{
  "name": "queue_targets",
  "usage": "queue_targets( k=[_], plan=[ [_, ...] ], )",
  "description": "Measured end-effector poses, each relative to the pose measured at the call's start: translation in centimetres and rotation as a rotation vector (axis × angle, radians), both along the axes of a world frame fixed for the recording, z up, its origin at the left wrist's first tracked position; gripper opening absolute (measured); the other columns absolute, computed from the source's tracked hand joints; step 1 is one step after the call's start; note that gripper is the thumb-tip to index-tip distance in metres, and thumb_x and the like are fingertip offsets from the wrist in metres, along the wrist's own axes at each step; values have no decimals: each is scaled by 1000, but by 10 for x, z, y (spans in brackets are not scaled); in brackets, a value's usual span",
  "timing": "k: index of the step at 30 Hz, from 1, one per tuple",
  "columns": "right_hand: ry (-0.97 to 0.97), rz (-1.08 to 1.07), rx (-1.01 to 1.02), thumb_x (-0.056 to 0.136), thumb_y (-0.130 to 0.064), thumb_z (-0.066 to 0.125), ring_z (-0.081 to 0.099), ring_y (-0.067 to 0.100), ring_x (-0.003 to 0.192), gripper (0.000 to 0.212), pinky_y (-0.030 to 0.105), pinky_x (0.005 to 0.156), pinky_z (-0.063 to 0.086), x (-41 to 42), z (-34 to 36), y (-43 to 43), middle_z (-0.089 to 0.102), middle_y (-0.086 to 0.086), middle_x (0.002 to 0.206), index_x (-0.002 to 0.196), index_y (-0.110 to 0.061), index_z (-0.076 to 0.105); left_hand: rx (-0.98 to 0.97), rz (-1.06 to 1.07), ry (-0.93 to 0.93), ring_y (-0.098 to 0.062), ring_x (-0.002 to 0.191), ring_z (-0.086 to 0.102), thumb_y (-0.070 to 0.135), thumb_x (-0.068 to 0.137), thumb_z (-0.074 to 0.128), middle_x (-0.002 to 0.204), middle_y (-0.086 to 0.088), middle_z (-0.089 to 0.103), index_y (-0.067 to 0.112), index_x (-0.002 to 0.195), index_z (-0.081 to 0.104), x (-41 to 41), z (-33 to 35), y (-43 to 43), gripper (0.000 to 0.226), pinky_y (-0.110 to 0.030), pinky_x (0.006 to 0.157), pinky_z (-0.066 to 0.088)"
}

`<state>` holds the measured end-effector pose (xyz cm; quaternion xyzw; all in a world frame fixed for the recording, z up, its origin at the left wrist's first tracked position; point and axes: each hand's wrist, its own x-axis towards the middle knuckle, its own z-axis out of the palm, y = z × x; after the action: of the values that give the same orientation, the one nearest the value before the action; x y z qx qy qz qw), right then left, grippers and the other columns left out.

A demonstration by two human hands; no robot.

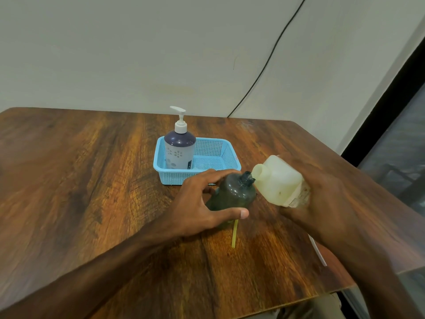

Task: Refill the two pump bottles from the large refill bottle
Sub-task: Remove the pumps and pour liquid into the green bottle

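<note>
My left hand [197,207] grips a dark translucent pump bottle [234,192] with its pump head off and its neck open, tilted toward the right. My right hand [322,194] holds the large cream-white refill bottle [279,180], tipped so that its open spout meets the dark bottle's neck. A thin yellow pump tube [235,233] lies on the table under my left thumb. A second pump bottle [179,149], dark on top and pale with flower marks, stands upright with its white pump on, in the left end of a blue basket [226,172].
The wooden table [92,180] stands against a pale wall. A black cable [269,58] runs down the wall behind it. Something white [318,250] lies at the table's right edge under my right forearm. A dark glass panel is on the right.
</note>
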<state>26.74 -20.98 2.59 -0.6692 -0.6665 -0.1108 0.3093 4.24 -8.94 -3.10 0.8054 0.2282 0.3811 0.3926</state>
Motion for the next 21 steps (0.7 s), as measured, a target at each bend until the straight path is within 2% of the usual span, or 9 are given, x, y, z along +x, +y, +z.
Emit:
queue_targets(
  k=[3,7,11,16,21],
  plan=[
    [-8,8,-11,53,-12,99,51,16,107,93,33,79,43,0,0,0,67,1,117,137,-14,59,-15,0,10,-1,125,58,45,73,90,130,19,66,31,137,61,0,-1,1,71,-28,96,57],
    [-24,1,-14,53,-11,99,55,18,104,95,24,73,40,2,-1,2,70,10,121,138,-12,59,-32,6,26,0,124,58,49,72,89,129,21,66,32,136,61,0,-2,2,72,-28,97,57],
    [-22,1,-22,54,-13,99,55,19,106,92,31,79,43,3,-1,2,70,9,121,138,-12,59,-39,16,29,2,124,57,49,72,89,129,22,65,33,136,61,0,-2,2,72,-27,98,57],
    [-20,-21,-42,55,-14,98,62,31,113,93,36,83,48,3,2,3,69,10,124,139,-13,58,-47,19,28,2,125,56,52,72,88,130,23,65,35,136,60,1,-2,1,72,-26,97,57],
    [-25,24,-12,53,-8,98,60,24,104,88,35,78,46,0,5,3,71,13,116,133,-8,62,-40,18,23,4,124,56,50,72,89,129,23,65,34,136,61,1,0,0,71,-20,96,55]
  ],
)
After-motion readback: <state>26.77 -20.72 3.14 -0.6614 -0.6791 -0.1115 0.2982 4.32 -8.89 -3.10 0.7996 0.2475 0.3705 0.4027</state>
